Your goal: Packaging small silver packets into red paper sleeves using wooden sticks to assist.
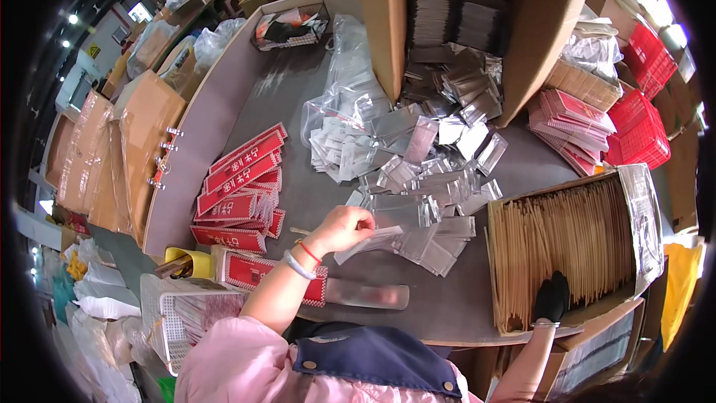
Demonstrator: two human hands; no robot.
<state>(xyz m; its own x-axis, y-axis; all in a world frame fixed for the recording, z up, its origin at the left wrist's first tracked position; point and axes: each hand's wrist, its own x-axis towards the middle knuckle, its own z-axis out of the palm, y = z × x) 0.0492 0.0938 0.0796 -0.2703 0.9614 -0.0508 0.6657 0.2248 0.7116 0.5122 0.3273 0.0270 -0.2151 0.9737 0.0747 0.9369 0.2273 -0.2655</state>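
Carton (643, 218) near right: full of upright tan strips (574, 239). Gloved right hand (552, 301) at its near edge, left hand (347, 230) curled by clear packets (436, 250); can't tell either grip.

Your grey table (447, 304) holds red packets (240, 172) on the left, shiny packets (440, 248) mid-frame, and a box (647, 213) lower right.
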